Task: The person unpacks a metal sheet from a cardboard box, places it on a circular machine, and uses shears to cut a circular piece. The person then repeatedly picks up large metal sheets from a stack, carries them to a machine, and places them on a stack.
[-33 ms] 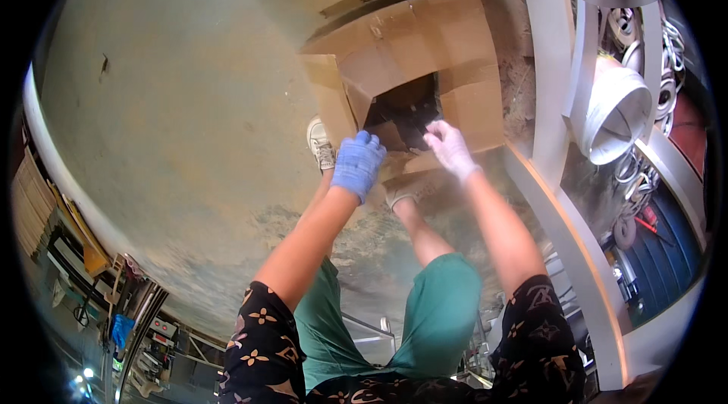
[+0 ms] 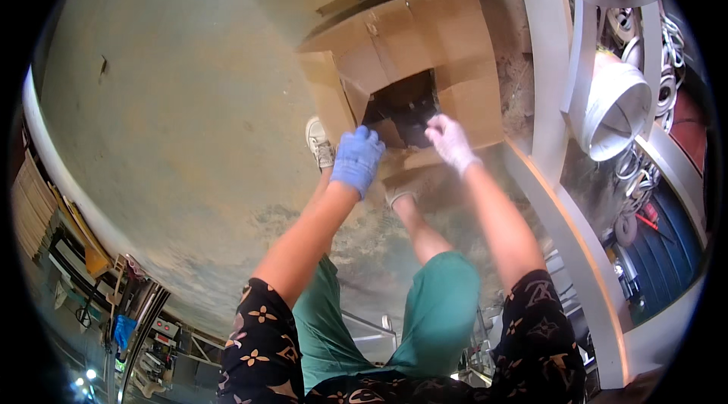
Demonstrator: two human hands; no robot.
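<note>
L hand (image 2: 358,159): fingers curled | R hand (image 2: 450,142): fingers half bent | carton (image 2: 466,101): upr ctr of frame, mostly abv both hands | any hold: can't tell

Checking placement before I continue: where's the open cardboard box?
In the head view, the cardboard box sits at upper centre, with the left hand and right hand at its near side.

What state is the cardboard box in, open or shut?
Open, at least partly: the cardboard box shows a dark opening between its flaps.
</note>
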